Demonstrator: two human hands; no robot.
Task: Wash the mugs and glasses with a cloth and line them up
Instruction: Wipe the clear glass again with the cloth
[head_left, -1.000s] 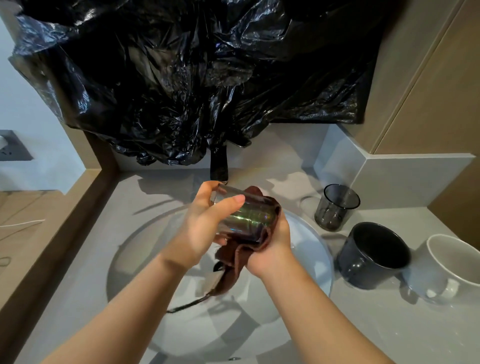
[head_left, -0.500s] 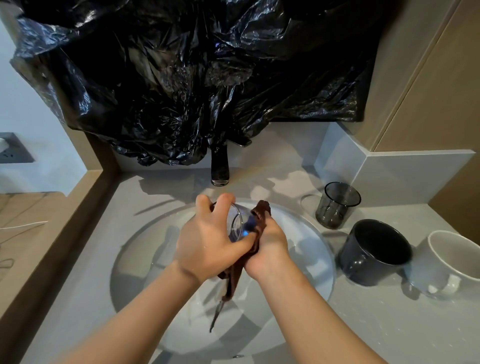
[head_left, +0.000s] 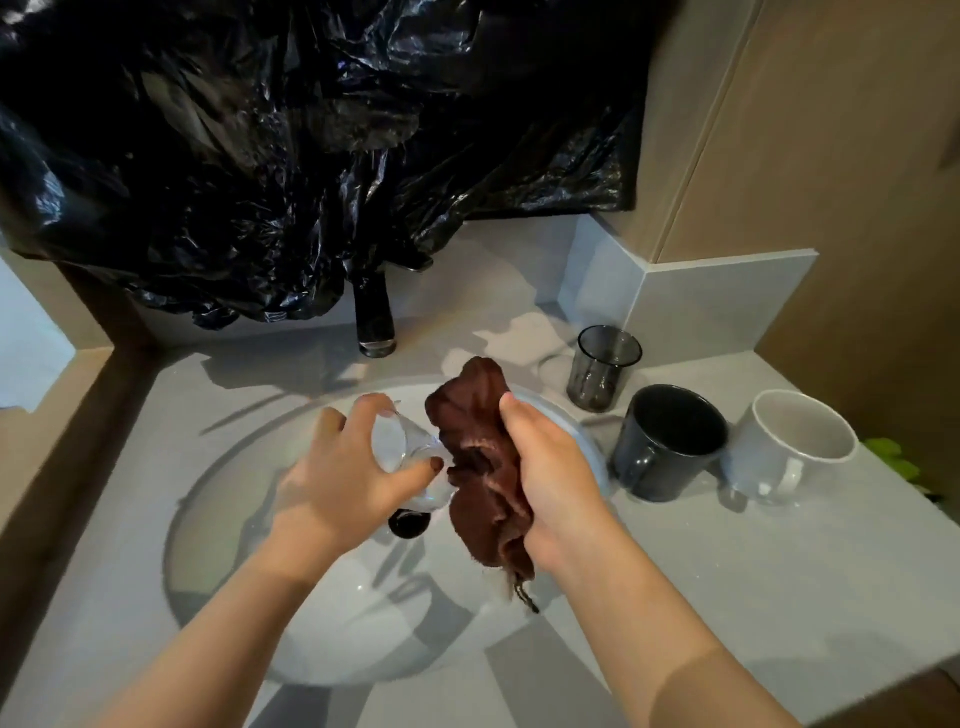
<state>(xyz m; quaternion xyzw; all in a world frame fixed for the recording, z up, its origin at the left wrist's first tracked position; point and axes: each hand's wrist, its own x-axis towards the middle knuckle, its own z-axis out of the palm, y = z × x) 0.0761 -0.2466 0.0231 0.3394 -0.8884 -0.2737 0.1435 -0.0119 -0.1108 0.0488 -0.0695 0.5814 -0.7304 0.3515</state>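
My left hand grips a clear glass over the sink; my right hand clutches the brown cloth just beside it. On the table to the right stand a smoky glass, a dark mug and a white mug.

The glass is clear and smooth. The cloth is brown, soft and nappy. The black plastic sheet is thin, glossy and crinkled. The tap looks like dark polished metal. The basin is white, smooth and glossy. The counter is grey, matt and stone-like. The tumbler is smoky and see-through. The dark mug and white mug look like glazed ceramic. The panels look like matt wood.
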